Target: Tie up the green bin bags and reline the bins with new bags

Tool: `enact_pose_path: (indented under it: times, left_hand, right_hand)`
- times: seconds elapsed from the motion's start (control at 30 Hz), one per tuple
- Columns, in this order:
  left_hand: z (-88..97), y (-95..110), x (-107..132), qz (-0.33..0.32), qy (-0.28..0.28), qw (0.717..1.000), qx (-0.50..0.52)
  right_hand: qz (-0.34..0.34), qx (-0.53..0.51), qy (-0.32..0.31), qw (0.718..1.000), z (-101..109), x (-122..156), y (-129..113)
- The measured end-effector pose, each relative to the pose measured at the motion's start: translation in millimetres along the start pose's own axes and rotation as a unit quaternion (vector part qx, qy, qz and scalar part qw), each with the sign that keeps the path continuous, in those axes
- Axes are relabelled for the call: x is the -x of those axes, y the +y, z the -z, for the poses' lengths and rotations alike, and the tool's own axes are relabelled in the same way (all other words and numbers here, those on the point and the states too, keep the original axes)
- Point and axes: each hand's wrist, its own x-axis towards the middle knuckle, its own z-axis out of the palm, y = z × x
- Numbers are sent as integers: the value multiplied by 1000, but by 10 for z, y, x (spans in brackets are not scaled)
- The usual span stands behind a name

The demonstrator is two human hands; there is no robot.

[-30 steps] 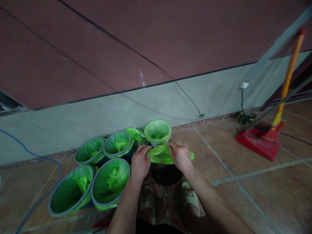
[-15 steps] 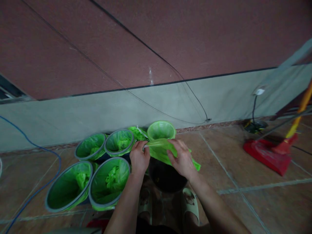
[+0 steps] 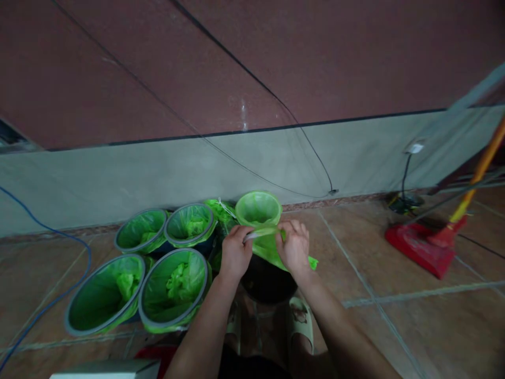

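My left hand (image 3: 234, 252) and my right hand (image 3: 294, 245) both pinch the top edge of a green plastic bag (image 3: 270, 247), stretching its white-edged rim between them. The bag hangs over a dark unlined bin (image 3: 268, 284) that stands on the floor just in front of my feet in pale slippers (image 3: 302, 323). Behind the bag stands a bin lined in green (image 3: 258, 208).
Several grey-rimmed bins with green liners (image 3: 173, 287) cluster to the left along the wall. A blue cable (image 3: 59, 295) crosses the tiled floor at far left. A red dustpan with a yellow-handled broom (image 3: 424, 242) lies at right, near a wall socket and cord (image 3: 406, 176).
Both hands have lifted the green bag a little and pulled its rim taut between them; the view has shifted slightly to the right.
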Motion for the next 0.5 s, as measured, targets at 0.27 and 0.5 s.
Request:
enact_pose_path:
  times: [0.27, 0.5]
  left_hand:
    - [48, -128, -36, 69, 31, 983, -167]
    - [265, -351, -108, 141, 120, 956, -228]
  right_hand:
    - [-30, -93, 87, 991, 163, -76, 92]
    - [-35, -60, 100, 993, 316, -115, 224]
